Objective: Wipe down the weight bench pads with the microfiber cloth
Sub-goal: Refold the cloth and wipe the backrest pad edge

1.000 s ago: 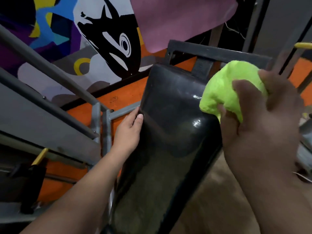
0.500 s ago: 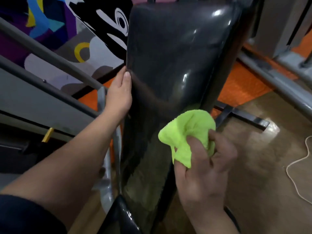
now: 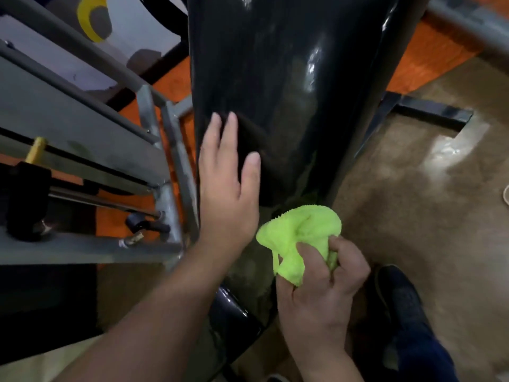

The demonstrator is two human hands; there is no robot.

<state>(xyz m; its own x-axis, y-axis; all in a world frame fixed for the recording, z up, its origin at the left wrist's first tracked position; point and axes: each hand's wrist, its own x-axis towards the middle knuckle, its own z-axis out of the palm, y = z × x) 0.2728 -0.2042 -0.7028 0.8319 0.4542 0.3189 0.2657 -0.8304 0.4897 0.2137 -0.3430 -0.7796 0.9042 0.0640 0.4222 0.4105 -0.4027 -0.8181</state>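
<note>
Back pad (image 3: 281, 86): black, glossy, tilted, filling the upper centre of the frame; highlights are seen on its right half. Left hand (image 3: 227, 188): laid flat against the pad's lower left edge, fingers (image 3: 230, 130) straight and slightly spread. Microfiber cloth (image 3: 298, 238): lime green, bunched, located at lower centre, just below the pad's bottom end (contact with the pad cannot be told). Right hand (image 3: 319, 293): fingers curled round the cloth, thumb pinching it. Seat pad (image 3: 234, 312): black, partly seen below the hands. Grey metal frame (image 3: 91, 128): at left. Dark shoe (image 3: 399, 299): on the brown floor (image 3: 429, 194), lower right.
</note>
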